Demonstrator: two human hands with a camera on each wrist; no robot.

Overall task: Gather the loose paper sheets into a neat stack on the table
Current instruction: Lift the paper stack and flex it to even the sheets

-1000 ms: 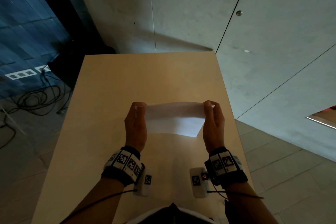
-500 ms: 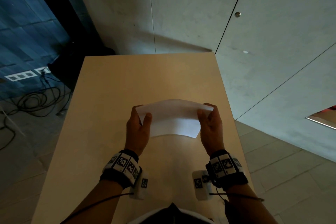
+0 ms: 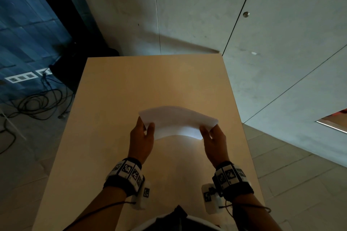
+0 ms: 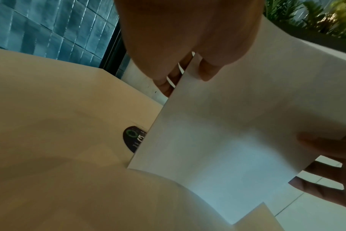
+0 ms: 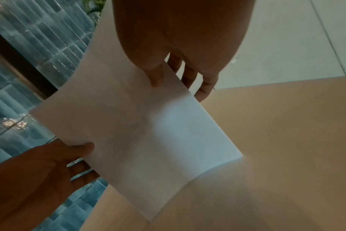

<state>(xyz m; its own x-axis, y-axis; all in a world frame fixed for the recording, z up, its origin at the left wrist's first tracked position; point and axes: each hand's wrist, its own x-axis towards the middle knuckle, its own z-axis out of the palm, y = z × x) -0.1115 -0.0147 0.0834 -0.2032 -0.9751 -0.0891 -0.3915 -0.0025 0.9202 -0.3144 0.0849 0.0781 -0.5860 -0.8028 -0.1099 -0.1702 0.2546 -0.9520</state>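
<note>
A stack of white paper sheets [image 3: 178, 122] is held above the light wooden table [image 3: 150, 80], bowed upward in the middle, its lower edge near or on the tabletop. My left hand [image 3: 144, 133] pinches its left edge, thumb on the near face and fingers behind. My right hand [image 3: 210, 133] pinches the right edge the same way. The left wrist view shows the sheets [image 4: 237, 125] with my left thumb [image 4: 209, 70] on them. In the right wrist view my right thumb [image 5: 156, 75] presses on the sheets [image 5: 148, 132].
The table is narrow, with a concrete wall [image 3: 187, 15] just past its far edge. Cables [image 3: 33, 103] lie on the floor at left, tiled floor [image 3: 291, 174] at right. A dark round sticker [image 4: 134, 139] sits on the tabletop behind the paper.
The sheets went from upright and taut between my hands to tilted away and bowed. My thumbs moved onto the near face and both hands shifted slightly right.
</note>
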